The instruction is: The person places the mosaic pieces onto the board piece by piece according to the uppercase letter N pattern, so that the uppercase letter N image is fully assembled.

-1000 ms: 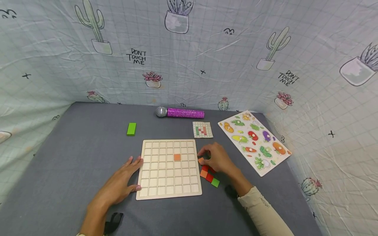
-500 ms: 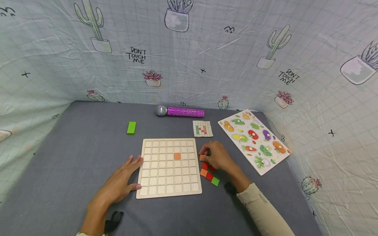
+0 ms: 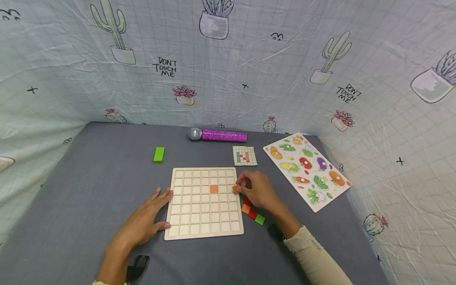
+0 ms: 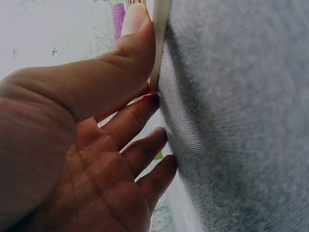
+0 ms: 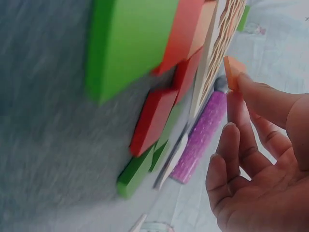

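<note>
Head view: right hand [image 3: 257, 190], thumb and finger pinching an orange tile [image 3: 235, 189], tilted, over the right edge of a wooden grid board [image 3: 194, 219]; left hand [image 3: 151, 214], fingers spread, resting against its left edge. Step in hand, by judgement: placing the tile; next move calls for levelling it above one cell. On grid: one seated tile [image 3: 214, 189], orange. Beside board, on desk [image 3: 89, 190]: loose tiles [image 3: 246, 208], red, orange, green. Beyond: pattern card [image 3: 244, 156].

High, downward head view; close, sideways wrist views; board [image 3: 199, 208] throughout
</note>
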The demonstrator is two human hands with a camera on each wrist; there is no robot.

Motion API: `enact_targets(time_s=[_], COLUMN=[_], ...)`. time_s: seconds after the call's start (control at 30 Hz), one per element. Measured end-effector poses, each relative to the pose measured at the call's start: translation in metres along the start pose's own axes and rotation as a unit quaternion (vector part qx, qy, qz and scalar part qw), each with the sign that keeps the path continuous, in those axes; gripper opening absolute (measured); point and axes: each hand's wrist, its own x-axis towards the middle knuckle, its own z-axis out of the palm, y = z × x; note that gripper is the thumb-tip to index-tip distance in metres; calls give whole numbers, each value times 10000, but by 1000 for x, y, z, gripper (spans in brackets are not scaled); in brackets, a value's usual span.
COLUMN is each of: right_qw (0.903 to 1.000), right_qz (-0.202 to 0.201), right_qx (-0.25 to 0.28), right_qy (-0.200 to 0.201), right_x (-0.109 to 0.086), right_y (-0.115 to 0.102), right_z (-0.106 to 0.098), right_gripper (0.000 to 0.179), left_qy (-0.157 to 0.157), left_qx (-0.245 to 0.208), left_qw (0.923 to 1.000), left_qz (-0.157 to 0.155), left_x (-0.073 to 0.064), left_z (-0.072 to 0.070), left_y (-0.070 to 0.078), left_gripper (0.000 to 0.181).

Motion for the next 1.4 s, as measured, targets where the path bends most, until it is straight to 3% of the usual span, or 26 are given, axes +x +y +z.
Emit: enact_targets(time_s=[0.5,1.03,1.4], right_qw=[9985,9976,9962], right_qz=[-322,-389,-487], right_qx=[175,-566,-716], right_qy=[-406,-125,-69], right_x=[0,10,8], right_y=[-29,-47,-49], right_z=[27,46,46], right_gripper=[15,19,15], left_qy=[-5,12,5], left_qx=[9,-28,-21], left_qw=[10000,10000,10000], left_qz=[-83,-66,-94], left_x=[0,0,0], left_z=[1,2,2], left_y=[1,1,1], left_gripper=[96,97,97])
